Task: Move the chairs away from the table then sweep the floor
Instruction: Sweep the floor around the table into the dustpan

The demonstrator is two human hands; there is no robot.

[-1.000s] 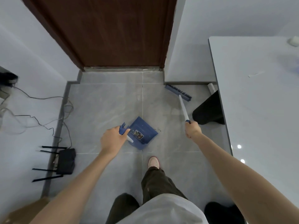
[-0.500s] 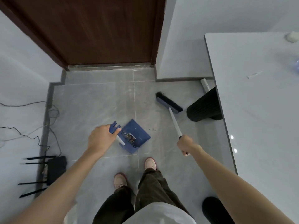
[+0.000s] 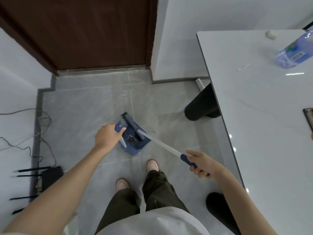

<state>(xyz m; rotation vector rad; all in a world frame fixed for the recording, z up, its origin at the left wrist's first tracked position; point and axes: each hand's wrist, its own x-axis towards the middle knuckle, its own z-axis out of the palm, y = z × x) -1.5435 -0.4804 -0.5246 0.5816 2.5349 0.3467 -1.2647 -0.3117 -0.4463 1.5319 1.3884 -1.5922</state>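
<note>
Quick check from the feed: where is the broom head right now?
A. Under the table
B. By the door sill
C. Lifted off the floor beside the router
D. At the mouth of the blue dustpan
D: the broom head lies across the open mouth of the blue dustpan, which the left hand steadies.

Since 1 s ago I've seen the broom (image 3: 135, 128) head swing from the floor by the wall corner, near the black leg (image 3: 202, 107), over to the dustpan (image 3: 135, 141); it's now lying inside the pan. R hand (image 3: 202, 164) pulled back toward the body & lower, grip now on the blue end of the handle. L hand (image 3: 108, 138) w/ dustpan sits a bit further fwd. View shifted too: a water bottle (image 3: 294, 51) now shows on the surface (image 3: 254, 116).
</note>
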